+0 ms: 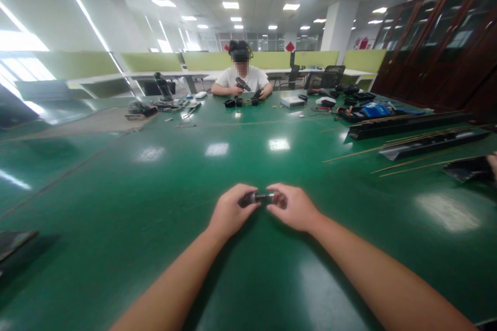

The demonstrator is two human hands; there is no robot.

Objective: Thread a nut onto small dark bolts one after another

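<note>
A small dark cylindrical tool with a thin metallic shaft (265,196) lies level between my two hands, over the green tabletop (174,165). My left hand (233,209) is closed round its thick dark end. The fingers of my right hand (293,208) are curled at the pale right end of the shaft, with thumb and forefinger bent towards it. Part of that end is hidden by the fingers, and its details are too small to make out.
Across the table a person (248,78) holds a dark power tool (243,84). Black metal channels (407,125) and thin rods (353,155) lie at right, near another person's hand (492,163). A white box (292,101) stands farther back. A dark flat object (15,243) is at left.
</note>
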